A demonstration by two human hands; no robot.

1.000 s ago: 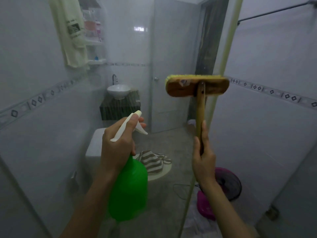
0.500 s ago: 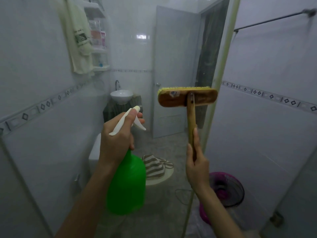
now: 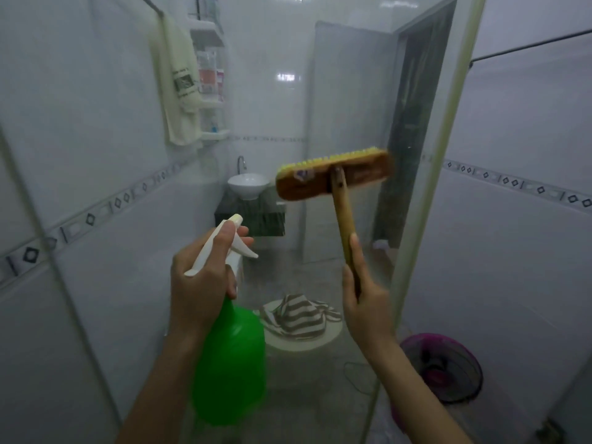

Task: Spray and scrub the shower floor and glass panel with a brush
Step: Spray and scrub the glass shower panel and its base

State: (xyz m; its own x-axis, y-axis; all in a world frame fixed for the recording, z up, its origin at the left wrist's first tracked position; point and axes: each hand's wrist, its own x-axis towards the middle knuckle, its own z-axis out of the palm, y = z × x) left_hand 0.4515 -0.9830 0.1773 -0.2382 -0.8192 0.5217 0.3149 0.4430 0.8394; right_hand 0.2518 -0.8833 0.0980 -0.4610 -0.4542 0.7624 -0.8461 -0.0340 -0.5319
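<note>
Brush [image 3: 333, 176] head at 12 o'clock against glass panel [image 3: 368, 91]; right hand [image 3: 365, 302] clasps handle, left hand [image 3: 201, 283] wraps spray bottle [image 3: 229, 363].

This is a small bathroom in a home. The walls [image 3: 96, 91] are covered in shiny white tiles with a band of little diamond shapes running along them. A round white sink [image 3: 248, 185] with a tap sits on a dark counter [image 3: 250, 216] at the far end. A towel [image 3: 179, 88] hangs by a white shelf rack [image 3: 213, 75] full of bottles. A toilet [image 3: 301, 334] stands low down, behind a glass panel [image 3: 368, 91].
</note>
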